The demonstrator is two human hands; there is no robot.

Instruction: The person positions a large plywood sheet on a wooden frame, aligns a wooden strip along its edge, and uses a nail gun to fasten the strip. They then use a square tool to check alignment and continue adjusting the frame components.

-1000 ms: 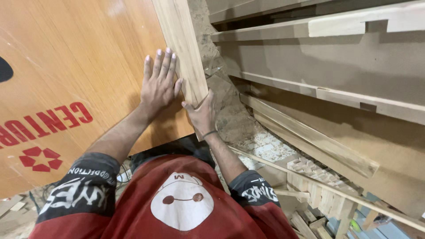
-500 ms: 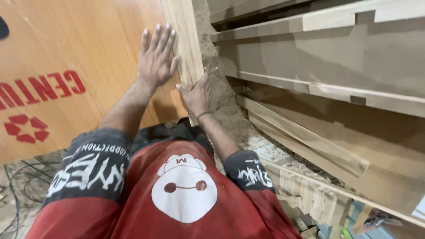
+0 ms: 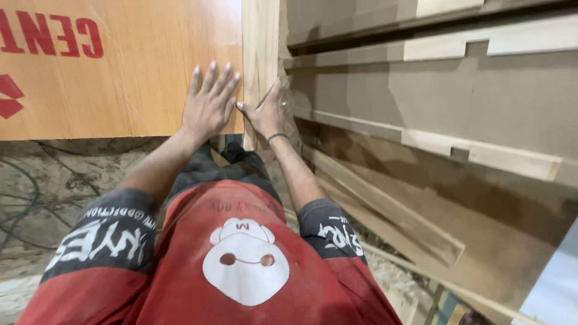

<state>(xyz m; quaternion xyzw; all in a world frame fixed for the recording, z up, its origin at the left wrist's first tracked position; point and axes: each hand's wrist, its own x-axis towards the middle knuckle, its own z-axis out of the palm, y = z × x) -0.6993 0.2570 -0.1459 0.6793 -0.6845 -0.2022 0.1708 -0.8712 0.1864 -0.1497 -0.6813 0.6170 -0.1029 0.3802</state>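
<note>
Two bare hands press against woodwork seen from above. Farthest left, a large orange-brown board (image 3: 120,72) with red printing fills the upper part of the view, and below its lower edge lies a dusty floor (image 3: 54,180) crossed by thin dark cables. The left hand (image 3: 208,102) lies flat on the board near its right edge, fingers spread and straight, grip released, palm touching the surface and holding nothing. Just right of it, a pale wooden plank (image 3: 260,48) stands against the board's right edge and runs up out of view. The right hand (image 3: 265,114) is at the lower part of this plank, thumb reaching toward the left hand and nearly touching it, palm against the wood; I cannot tell whether its fingers wrap round the far side, since they are hidden. A thin dark band circles that wrist. Further right, grey-brown panels (image 3: 433,102) with pale wooden strips (image 3: 481,153) fixed across them fill the frame, and a loose slat (image 3: 385,207) leans at a slant below. A red shirt (image 3: 241,265) with dark sleeves fills the bottom.
</note>
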